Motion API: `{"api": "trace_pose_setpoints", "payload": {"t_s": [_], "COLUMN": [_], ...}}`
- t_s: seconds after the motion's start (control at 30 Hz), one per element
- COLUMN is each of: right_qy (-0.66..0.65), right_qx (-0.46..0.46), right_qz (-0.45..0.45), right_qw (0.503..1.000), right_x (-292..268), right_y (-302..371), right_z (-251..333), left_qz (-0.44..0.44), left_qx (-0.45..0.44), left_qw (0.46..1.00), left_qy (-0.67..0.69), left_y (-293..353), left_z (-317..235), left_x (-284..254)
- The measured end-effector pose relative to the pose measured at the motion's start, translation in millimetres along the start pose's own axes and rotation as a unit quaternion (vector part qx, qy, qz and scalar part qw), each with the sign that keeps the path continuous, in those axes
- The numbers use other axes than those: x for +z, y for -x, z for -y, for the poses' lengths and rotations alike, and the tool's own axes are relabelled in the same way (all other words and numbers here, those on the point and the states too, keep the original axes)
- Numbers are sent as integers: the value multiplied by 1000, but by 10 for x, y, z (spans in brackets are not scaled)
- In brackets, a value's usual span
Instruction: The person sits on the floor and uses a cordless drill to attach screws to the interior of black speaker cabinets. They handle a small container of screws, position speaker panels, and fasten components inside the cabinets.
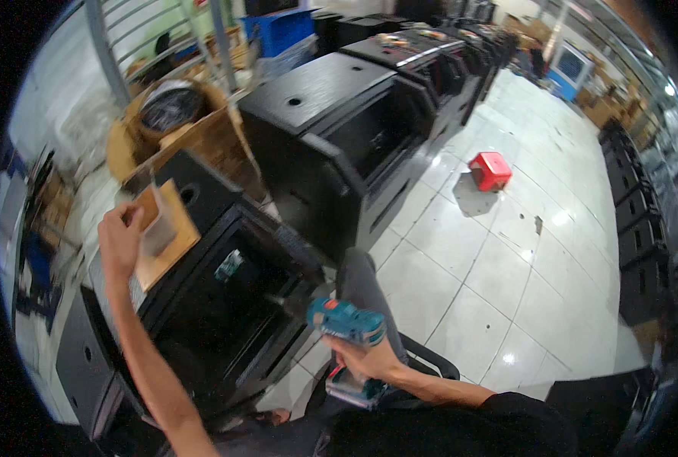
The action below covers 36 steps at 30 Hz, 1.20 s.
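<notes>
My right hand [368, 358] is wrapped round the grip of a teal cordless drill [348, 321]. The drill's tip points left, toward the opening of a black speaker cabinet [215, 169] in front of me. On top of that cabinet lies a flat wooden board [177, 247], and a translucent plastic container [156, 232] stands on it. My left hand [122, 238] is at the container's near left edge with its fingers curled together. Whatever is between those fingertips is too small to tell. Inside the cabinet's dark opening a small greenish-white patch [229, 265] shows.
Another large black cabinet [308, 99] stands just beyond, with more in a row behind it. A cardboard box [209, 148] is at the far left. A red stool [490, 171] stands on the white tiled floor [461, 263]. Black cabinets [637, 228] line the right side.
</notes>
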State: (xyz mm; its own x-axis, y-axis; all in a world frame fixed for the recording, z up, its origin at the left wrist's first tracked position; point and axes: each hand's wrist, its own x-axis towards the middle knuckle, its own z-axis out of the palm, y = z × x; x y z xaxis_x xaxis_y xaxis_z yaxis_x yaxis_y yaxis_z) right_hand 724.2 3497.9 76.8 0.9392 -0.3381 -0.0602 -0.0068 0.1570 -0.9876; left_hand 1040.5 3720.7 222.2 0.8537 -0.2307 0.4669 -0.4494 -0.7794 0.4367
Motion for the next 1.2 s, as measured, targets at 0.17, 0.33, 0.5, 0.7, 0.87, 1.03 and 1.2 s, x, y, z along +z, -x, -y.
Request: {"api": "trace_pose_setpoints", "payload": {"t_s": [0.17, 0.33, 0.5, 0.7, 0.87, 1.03, 1.2], "right_qy": [-29, -19, -2, -15, -5, -8, 1], "right_qx": [43, 22, 23, 34, 39, 45, 39], "right_qz": [0, -4, -21, -34, -26, -35, -23], "right_qw": [999, 1000, 1000, 999, 999, 998, 999], "right_x": [-62, -113, -174, -202, -206, -212, -238], "right_y": [110, 139, 137, 143, 145, 175, 180], "right_z": [-112, -106, -166, -111, -80, -20, -59], "left_qz": [291, 388, 390, 377, 357, 359, 308], "left_qx": [16, 28, 14, 7, -17, -14, -41], "left_qw": [953, 908, 907, 913, 918, 922, 950], "left_qy": [-87, -152, -161, -157, -175, -143, 20], "left_y": [-615, -896, -945, -952, -1029, -978, -709], "left_z": [486, 690, 720, 792, 980, 826, 361], "left_x": [213, 342, 466, 500, 533, 427, 36]}}
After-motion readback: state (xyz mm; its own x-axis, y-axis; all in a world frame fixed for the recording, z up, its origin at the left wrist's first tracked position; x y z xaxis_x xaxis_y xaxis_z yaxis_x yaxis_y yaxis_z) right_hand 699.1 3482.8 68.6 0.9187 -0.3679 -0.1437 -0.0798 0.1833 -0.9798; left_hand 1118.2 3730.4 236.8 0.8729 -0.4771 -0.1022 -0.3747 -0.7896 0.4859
